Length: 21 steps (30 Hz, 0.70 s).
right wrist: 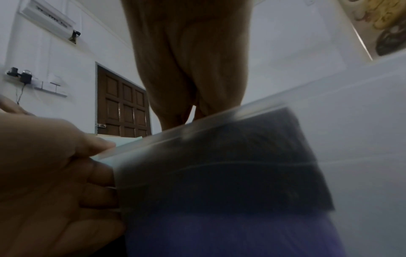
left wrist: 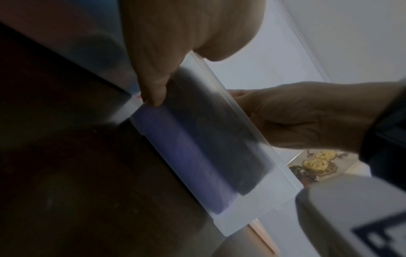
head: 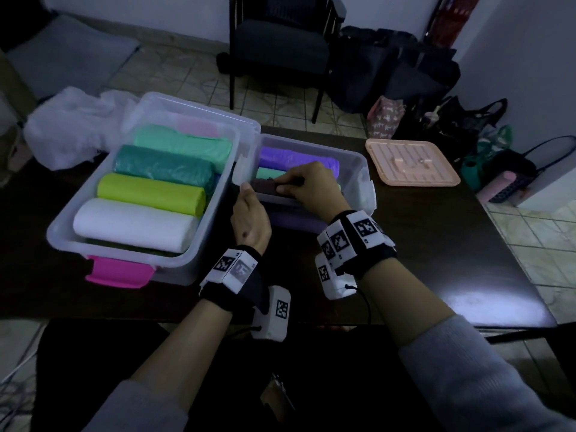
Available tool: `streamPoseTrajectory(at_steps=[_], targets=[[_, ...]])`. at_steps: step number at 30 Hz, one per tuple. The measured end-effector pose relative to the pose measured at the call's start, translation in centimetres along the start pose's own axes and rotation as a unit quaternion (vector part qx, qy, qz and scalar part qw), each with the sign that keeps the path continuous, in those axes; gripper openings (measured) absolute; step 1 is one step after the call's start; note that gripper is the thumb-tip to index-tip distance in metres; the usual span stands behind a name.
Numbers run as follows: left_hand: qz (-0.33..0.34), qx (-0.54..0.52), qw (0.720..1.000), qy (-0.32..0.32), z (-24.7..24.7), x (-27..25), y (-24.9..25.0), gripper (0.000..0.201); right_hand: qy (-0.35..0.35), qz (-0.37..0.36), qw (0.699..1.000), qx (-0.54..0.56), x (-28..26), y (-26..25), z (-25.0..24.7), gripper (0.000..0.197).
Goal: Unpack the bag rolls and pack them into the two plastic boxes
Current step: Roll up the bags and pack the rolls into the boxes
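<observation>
Nearest the camera, two forearms in grey sleeves reach forward over a dark, glossy desk (head: 436, 244), each wrist wrapped in a black band carrying white blocks printed with black square codes. The left hand (head: 249, 218) and the right hand (head: 314, 188) meet at the near rim of the smaller clear box (head: 358, 163). Between them they hold a dark roll (head: 265, 187), a short cylinder of matte, crinkled film; the right hand's fingers curl over its top, and the left hand's fingers press against its left end. In the wrist views this dark roll shows through the box's cloudy plastic wall, lying just above a violet roll (left wrist: 193, 165).

Two translucent plastic boxes stand side by side, touching. The larger box (head: 62, 232), on the left, has rounded corners and one bright pink latch (head: 120, 272) at its near end. It holds four plainly visible rolls laid parallel: a white roll (head: 131, 224) nearest, then a lime roll (head: 149, 193), a dark green roll (head: 162, 166) and a pale mint roll (head: 184, 141); a pink shape behind them is too blurred to identify. The smaller box also shows a purple roll (head: 296, 157) at the far side and part of a green one beneath the hands.

One peach ribbed lid (head: 411, 162) lies flat on the desk to the right, apart from the boxes. Crumpled white plastic wrapping (head: 68, 126) is heaped behind the larger box.
</observation>
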<state>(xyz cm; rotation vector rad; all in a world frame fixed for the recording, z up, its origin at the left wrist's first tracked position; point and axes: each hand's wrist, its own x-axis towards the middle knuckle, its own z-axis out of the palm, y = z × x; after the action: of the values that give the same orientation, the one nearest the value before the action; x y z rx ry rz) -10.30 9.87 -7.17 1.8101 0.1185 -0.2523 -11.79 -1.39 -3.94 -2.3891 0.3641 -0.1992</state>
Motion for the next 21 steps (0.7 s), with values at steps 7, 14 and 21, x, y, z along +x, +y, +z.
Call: streamPoseTrajectory(at_steps=[7, 14, 21], targets=[[-0.012, 0.069, 0.997, -0.039, -0.9, -0.6, 1.0, 0.053, -0.035, -0.014, 0.999, -0.023, 0.4, 0.3, -0.4, 0.02], [0.059, 0.314, 0.921, -0.226, -4.7, -2.4, 5.3, 0.036, -0.106, -0.017, 0.993, -0.058, 1.3, -0.5, -1.8, 0.019], [0.086, 0.178, 0.953, -0.229, -13.8, 1.7, 15.1, 0.028, -0.159, -0.057, 0.974, -0.152, 3.4, -4.8, -3.4, 0.025]])
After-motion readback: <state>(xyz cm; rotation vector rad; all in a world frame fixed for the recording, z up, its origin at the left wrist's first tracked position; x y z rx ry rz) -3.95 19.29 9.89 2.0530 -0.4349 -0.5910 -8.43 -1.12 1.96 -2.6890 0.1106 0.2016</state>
